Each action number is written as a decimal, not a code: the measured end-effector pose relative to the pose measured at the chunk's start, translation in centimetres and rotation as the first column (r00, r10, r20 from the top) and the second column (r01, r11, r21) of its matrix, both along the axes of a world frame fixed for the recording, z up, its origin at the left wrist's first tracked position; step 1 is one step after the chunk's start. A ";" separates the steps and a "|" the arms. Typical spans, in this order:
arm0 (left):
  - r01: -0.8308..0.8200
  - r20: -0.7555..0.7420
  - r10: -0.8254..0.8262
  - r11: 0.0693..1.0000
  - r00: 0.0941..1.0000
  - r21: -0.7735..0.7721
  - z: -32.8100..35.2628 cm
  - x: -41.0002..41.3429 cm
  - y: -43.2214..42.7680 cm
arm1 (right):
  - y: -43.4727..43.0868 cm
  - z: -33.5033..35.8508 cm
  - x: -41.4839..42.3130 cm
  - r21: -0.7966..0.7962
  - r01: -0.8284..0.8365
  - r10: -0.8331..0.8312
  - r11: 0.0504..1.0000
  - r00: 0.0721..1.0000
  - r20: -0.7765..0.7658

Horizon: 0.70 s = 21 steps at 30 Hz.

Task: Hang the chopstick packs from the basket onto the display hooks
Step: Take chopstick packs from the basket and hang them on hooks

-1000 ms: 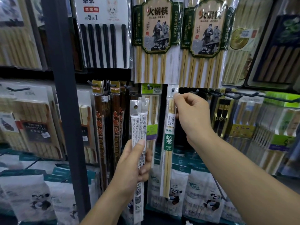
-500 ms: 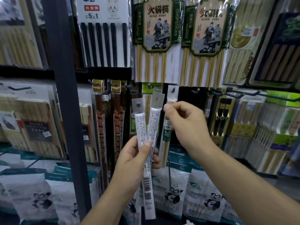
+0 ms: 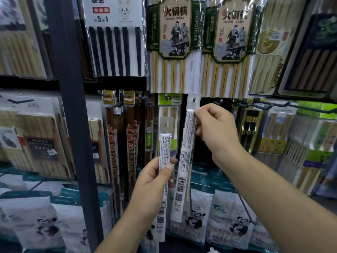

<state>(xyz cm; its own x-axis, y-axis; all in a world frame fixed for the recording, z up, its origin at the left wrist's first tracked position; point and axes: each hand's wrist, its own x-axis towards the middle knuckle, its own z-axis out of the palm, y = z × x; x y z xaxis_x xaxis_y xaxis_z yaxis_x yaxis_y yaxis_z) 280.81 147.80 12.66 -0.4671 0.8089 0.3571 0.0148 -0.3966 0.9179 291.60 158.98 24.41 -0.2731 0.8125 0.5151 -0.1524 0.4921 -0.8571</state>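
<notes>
One chopstick pack [image 3: 186, 148], pinched by the right hand [image 3: 217, 132], sits at the twelve o'clock hook [image 3: 194, 100]; the left hand [image 3: 153, 181] grips a second pack [image 3: 164, 145], unhung.

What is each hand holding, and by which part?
The left hand grips one chopstick pack around its middle; the right hand pinches a second pack near its top.

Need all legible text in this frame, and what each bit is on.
"华艺": white pack of black chopsticks
"合金筷": same pack, red label
"买5送1": same pack
"火锅筷": left green-framed pack, right green-framed pack
"CHOPSTICKS": left green-framed pack, side edge
"WOODEN CHOPSTICKS": dark label, blurry
Print on left-hand narrow pack, right-hand narrow pack: too small to read.
</notes>
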 end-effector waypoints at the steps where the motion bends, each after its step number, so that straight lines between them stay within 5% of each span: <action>1: -0.004 -0.007 0.004 1.000 1.000 0.000 -0.1 -0.1 0.0 | 0.1 0.1 -0.1 -0.006 0.007 -0.007 1.000 1.000 0.008; 21: 0.028 0.091 -0.031 0.999 0.995 0.032 0.3 -0.1 -0.4 | 0.9 -1.5 0.8 0.069 0.197 -0.204 0.978 0.974 0.098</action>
<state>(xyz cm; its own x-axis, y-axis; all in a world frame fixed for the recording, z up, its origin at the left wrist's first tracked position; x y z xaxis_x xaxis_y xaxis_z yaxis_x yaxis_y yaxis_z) 280.71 147.43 12.91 -0.4749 0.8122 0.3389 -0.0809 -0.4238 0.9021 292.43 159.92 22.94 -0.1621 0.8254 0.5408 0.0427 0.5534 -0.8318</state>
